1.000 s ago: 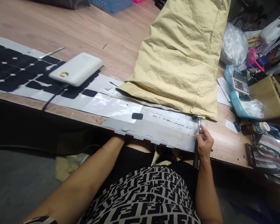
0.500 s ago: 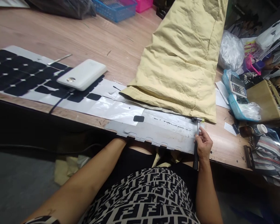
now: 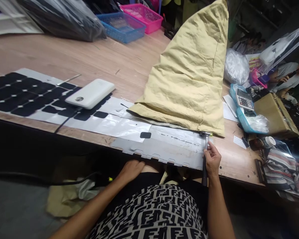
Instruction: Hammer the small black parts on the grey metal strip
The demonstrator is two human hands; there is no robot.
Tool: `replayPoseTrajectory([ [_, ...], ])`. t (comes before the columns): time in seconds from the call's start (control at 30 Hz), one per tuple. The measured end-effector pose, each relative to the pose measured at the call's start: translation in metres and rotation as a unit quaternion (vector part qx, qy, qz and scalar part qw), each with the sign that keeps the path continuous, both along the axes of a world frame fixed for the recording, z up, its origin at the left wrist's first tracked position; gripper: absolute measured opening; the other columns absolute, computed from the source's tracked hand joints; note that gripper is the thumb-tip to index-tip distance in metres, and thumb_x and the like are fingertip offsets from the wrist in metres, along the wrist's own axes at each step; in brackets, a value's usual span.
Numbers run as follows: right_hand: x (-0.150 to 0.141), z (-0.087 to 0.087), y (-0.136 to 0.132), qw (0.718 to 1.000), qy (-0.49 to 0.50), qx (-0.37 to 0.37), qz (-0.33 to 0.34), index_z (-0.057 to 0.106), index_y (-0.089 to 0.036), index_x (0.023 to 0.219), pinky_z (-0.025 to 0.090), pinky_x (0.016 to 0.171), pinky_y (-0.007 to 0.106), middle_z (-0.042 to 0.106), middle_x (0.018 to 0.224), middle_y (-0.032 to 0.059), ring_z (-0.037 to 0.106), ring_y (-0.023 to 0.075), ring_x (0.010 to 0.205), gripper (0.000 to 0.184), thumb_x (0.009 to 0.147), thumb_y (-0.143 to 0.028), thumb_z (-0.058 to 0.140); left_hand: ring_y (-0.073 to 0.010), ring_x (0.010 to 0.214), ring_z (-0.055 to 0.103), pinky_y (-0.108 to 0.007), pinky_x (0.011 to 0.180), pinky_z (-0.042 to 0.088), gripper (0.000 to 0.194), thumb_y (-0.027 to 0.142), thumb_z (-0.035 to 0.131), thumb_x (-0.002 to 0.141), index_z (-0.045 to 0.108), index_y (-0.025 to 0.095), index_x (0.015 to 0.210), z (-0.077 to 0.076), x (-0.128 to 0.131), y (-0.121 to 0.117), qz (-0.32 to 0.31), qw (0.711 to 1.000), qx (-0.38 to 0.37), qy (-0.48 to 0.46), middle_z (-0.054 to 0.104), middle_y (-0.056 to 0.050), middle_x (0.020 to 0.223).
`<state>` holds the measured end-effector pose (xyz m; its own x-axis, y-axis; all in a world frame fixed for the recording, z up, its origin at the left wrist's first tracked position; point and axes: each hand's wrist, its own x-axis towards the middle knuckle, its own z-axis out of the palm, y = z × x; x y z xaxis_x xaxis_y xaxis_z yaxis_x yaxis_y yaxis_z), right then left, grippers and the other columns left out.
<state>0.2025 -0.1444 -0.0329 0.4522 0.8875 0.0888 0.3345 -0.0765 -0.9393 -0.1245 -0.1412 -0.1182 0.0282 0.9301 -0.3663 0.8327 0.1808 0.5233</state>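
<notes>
My right hand [image 3: 213, 160] is closed round the handle of a small mallet [image 3: 206, 146]. The mallet has a metal shaft, a black grip and a head with one dark and one yellow face. Its head lies by the lower hem of a yellow cloth piece [image 3: 186, 79], over the grey notched sheet [image 3: 161, 149] at the table's front edge. Below that edge, my left hand [image 3: 132, 170] rests palm down on my lap, holding nothing, its fingers stretched out. Some fingertips are hard to make out in the dark.
A white power bank [image 3: 91, 94] with a cable lies on a black-celled solar panel [image 3: 22, 94]. Blue [image 3: 124, 30] and pink baskets [image 3: 144, 18] stand at the back. Rightward are a calculator [image 3: 244, 99], a cardboard box [image 3: 274, 116] and striped cloth [image 3: 280, 166]. A person sits far right.
My left hand has come into view below the table edge, where it was hidden before. My right hand keeps its hold on the mallet at the same spot. The view has shifted slightly.
</notes>
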Motion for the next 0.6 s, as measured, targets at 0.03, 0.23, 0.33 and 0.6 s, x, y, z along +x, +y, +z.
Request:
replayPoseTrajectory([
  [0.03, 0.000, -0.001, 0.000, 1.000, 0.000, 0.000, 0.001, 0.070, -0.014, 0.127, 0.043, 0.055, 0.024, 0.057, 0.083, -0.0007, 0.046, 0.0065, 0.057, 0.054, 0.079, -0.037, 0.069, -0.0252, 0.074, 0.066, -0.036, 0.072, 0.052, 0.038, 0.035, 0.047, 0.095, 0.060, 0.018, 0.063, 0.002, -0.002, -0.009, -0.013, 1.000, -0.009, 0.005, 0.063, -0.008, 0.066],
  [0.23, 0.001, -0.003, -0.001, 1.000, 0.013, 0.002, 0.010, 0.068, -0.014, 0.129, 0.040, 0.052, 0.022, 0.058, 0.082, -0.0007, 0.046, 0.0062, 0.056, 0.054, 0.080, -0.037, 0.068, -0.0201, 0.077, 0.064, -0.031, 0.072, 0.047, 0.026, 0.035, 0.052, 0.093, 0.065, 0.022, 0.076, 0.036, -0.002, -0.058, -0.045, 0.955, 0.292, -0.037, 0.069, -0.004, 0.079],
  [0.33, 0.002, -0.004, -0.001, 1.000, 0.026, 0.007, 0.005, 0.069, -0.014, 0.128, 0.040, 0.052, 0.022, 0.058, 0.083, -0.0006, 0.047, 0.0062, 0.055, 0.054, 0.079, -0.037, 0.069, -0.0121, 0.055, 0.049, -0.028, 0.061, 0.039, 0.039, 0.025, 0.055, 0.097, 0.052, 0.019, 0.058, 0.063, 0.015, -0.056, -0.119, 0.915, 0.360, -0.135, 0.052, 0.002, 0.055],
  [0.6, 0.002, -0.006, -0.003, 1.000, 0.029, 0.002, -0.001, 0.068, -0.014, 0.129, 0.042, 0.053, 0.023, 0.059, 0.084, -0.0002, 0.049, 0.0067, 0.056, 0.053, 0.081, -0.037, 0.069, -0.0142, 0.062, 0.048, -0.031, 0.061, 0.036, 0.036, 0.015, 0.057, 0.094, 0.051, 0.018, 0.058, 0.088, 0.098, -0.015, -0.253, 0.834, 0.439, -0.217, 0.055, -0.001, 0.059],
])
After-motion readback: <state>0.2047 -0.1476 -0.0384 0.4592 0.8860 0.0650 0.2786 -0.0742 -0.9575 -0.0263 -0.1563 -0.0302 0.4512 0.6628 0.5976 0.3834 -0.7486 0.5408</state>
